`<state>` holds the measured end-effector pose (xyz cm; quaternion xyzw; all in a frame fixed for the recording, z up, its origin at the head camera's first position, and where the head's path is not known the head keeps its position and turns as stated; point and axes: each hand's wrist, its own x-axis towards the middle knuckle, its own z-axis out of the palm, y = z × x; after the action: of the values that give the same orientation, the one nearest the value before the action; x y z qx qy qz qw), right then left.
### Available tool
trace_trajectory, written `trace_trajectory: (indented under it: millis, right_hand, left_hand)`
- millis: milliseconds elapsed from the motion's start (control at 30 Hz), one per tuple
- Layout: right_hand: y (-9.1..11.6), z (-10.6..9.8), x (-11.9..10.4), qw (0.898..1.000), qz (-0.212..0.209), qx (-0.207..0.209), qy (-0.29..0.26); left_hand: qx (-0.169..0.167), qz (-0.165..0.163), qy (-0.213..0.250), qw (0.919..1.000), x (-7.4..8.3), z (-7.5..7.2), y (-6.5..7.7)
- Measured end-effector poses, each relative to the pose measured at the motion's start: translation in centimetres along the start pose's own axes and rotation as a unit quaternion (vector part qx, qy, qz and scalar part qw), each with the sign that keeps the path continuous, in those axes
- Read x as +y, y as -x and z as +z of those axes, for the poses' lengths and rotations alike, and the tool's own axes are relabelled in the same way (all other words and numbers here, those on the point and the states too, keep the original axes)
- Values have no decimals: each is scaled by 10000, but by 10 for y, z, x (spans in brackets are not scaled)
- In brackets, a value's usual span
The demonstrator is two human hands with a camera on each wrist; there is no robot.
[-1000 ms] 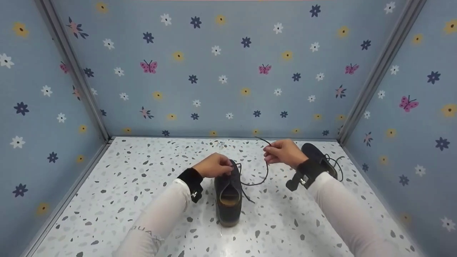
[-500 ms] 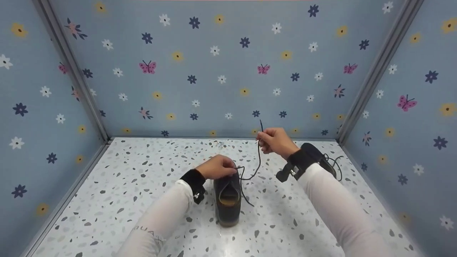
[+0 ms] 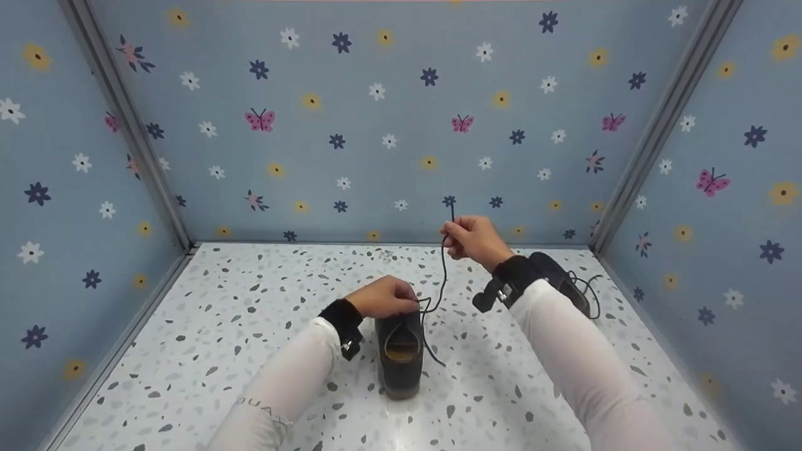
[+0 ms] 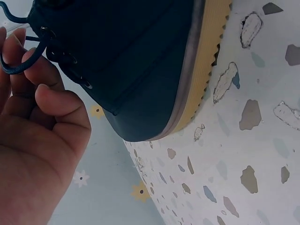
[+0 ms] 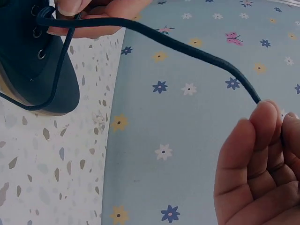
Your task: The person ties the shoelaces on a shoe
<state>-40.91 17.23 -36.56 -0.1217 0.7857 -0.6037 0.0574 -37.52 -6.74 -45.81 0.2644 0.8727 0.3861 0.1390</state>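
A dark lace-up shoe (image 3: 402,376) stands on the speckled surface, toe pointing away and heel toward me. My left hand (image 3: 383,298) is over the front of the shoe, pinching the shoelace (image 5: 187,48) close to the eyelets. In the left wrist view, a small loop of lace (image 4: 33,62) comes out of an eyelet beside the curled fingers. Up and to the right, my right hand (image 3: 479,240) pinches the same lace near its end, and a short tip sticks up above the fingers. Between the hands the lace hangs in a slack curve. Its other end (image 3: 433,352) trails down the shoe's right side.
A second dark shoe (image 3: 557,282) with loose laces lies at the back right, partly behind my right wrist. Blue flowered panels (image 3: 401,144) close off the back and both sides of the white speckled surface (image 3: 250,351).
My right hand has moved up and left with the lace end, raising the lace. My left hand has shifted slightly right and nearer, onto the lace by the eyelets.
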Motion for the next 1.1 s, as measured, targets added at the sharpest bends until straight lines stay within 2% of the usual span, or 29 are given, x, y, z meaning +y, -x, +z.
trace_trajectory:
  millis: [333,600,700,900,1100]
  right_hand:
    - [-5,10,-6,9999,59,-121,56]
    - [-8,21,-9,9998,26,-115,172]
    - [-9,24,-7,9992,48,-342,222]
    - [-11,26,2,9912,360,-1215,372]
    - [-8,22,12,9864,637,-1265,832]
  left_hand:
    - [-194,-54,-98,9997,1,-1,-1]
    - [-210,160,-267,9993,2,0,-2]
    - [-213,269,-285,9990,1,1,-4]
    - [-145,249,-272,9992,0,2,-3]
    - [-93,145,-71,9998,-1,3,-2]
